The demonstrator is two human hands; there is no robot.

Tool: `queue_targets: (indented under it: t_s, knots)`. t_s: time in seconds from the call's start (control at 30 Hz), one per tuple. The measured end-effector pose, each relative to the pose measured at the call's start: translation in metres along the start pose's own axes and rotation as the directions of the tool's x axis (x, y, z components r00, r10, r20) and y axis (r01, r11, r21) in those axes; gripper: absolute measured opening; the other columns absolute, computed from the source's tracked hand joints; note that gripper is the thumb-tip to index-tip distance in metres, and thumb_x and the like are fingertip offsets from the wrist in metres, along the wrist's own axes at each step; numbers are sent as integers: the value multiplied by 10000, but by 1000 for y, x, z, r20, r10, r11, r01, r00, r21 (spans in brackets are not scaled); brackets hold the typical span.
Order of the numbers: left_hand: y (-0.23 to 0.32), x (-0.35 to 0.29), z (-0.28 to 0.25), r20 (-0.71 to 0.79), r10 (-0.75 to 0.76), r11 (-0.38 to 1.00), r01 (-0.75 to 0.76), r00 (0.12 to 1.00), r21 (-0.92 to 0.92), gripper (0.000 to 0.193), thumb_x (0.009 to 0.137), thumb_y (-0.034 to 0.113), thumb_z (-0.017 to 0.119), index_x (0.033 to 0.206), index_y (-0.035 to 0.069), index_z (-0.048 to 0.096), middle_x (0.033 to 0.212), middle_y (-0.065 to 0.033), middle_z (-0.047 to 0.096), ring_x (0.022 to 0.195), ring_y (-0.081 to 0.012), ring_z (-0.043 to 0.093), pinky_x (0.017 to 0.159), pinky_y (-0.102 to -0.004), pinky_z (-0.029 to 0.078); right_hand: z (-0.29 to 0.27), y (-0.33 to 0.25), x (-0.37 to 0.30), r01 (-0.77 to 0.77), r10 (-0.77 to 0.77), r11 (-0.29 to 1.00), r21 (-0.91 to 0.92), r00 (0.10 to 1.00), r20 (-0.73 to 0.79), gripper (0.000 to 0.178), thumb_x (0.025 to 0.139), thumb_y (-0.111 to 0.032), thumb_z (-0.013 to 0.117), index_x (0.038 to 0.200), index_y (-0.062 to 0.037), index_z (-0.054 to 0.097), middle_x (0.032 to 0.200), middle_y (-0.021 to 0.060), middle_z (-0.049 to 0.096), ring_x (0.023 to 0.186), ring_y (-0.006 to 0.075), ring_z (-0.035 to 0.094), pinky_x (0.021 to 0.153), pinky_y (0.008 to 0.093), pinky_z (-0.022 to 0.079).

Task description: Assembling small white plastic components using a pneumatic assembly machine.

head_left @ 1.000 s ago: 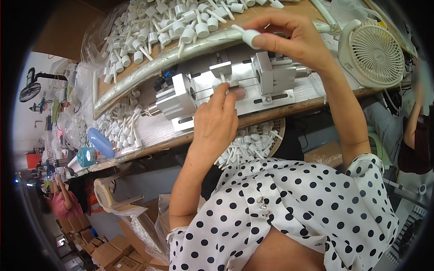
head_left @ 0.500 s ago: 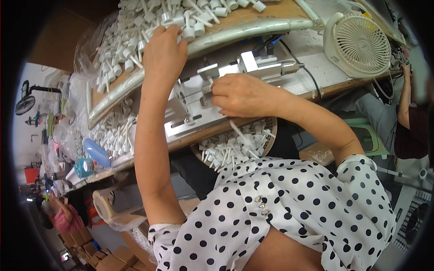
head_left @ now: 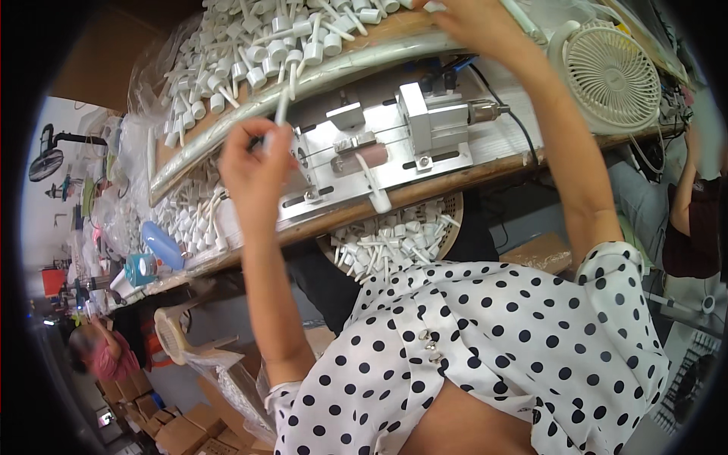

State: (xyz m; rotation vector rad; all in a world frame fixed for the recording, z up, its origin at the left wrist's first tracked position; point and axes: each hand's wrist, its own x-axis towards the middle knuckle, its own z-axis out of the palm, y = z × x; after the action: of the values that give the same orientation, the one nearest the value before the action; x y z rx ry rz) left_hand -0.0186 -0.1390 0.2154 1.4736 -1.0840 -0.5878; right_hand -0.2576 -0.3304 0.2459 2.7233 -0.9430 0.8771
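My left hand (head_left: 262,159) is closed at the left end of the metal fixture (head_left: 440,125), pinching a white stemmed cap (head_left: 283,108) whose thin stem points up. At the top edge, my right hand (head_left: 481,26) reaches to the right end of the cardboard tray (head_left: 394,34). Its fingers, partly cut off, close around a white plastic part (head_left: 434,6). Another white stemmed piece (head_left: 373,186) slants at the fixture's front edge, over the basket; I cannot tell if it rests or falls. A small metal block (head_left: 355,142) sits mid-fixture.
Many white stemmed caps (head_left: 277,49) heap in the tray, and more fill the basket (head_left: 453,220) below the table edge. A white fan (head_left: 610,76) stands right, its black cable (head_left: 516,121) nearby. A blue bottle-like object (head_left: 161,244) lies left. Another person (head_left: 690,220) is at right.
My left hand has come down from the tray with a white stemmed cap. My right hand has left the fixture for the tray's right end. A white piece now shows at the fixture's front.
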Motion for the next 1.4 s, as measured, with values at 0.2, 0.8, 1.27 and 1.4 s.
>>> queue_targets:
  t_s: [0.2, 0.8, 1.27, 1.4]
  knots:
    - [-42, -60, 56, 8, 488, 773, -437, 873, 460, 163, 752, 45, 650, 905, 11, 606, 984, -105, 577, 798, -141, 594, 497, -219, 477, 13, 20, 8, -73, 60, 982, 177, 995, 78, 188, 752, -125, 554, 899, -42, 636, 896, 169, 607, 845, 323, 575, 773, 378, 441]
    - [-48, -48, 66, 188, 544, 649, -551, 818, 524, 214, 717, 56, 677, 907, -7, 601, 1005, -136, 582, 748, -236, 624, 528, -275, 537, -2, -57, -37, 256, -176, 807, 533, 965, -197, 212, 701, -128, 677, 891, -45, 631, 774, 69, 603, 701, 201, 582, 614, 287, 466]
    - [-5, 43, 16, 31, 602, 700, -546, 798, 461, 153, 713, 86, 658, 851, 32, 622, 741, -86, 565, 586, -184, 517, 527, -276, 430, 50, -112, -57, 498, -526, 783, 372, 850, -28, 98, 632, -120, 606, 636, -47, 541, 693, 67, 538, 734, 223, 547, 674, 333, 454]
    - [-15, 99, 21, 81, 662, 531, -543, 745, 651, 244, 729, 196, 642, 910, 36, 609, 775, -111, 565, 706, -246, 557, 640, -341, 449, 47, -124, -55, 482, -526, 811, 331, 849, 54, 73, 656, -116, 566, 634, -50, 547, 658, 59, 539, 690, 211, 557, 667, 326, 455]
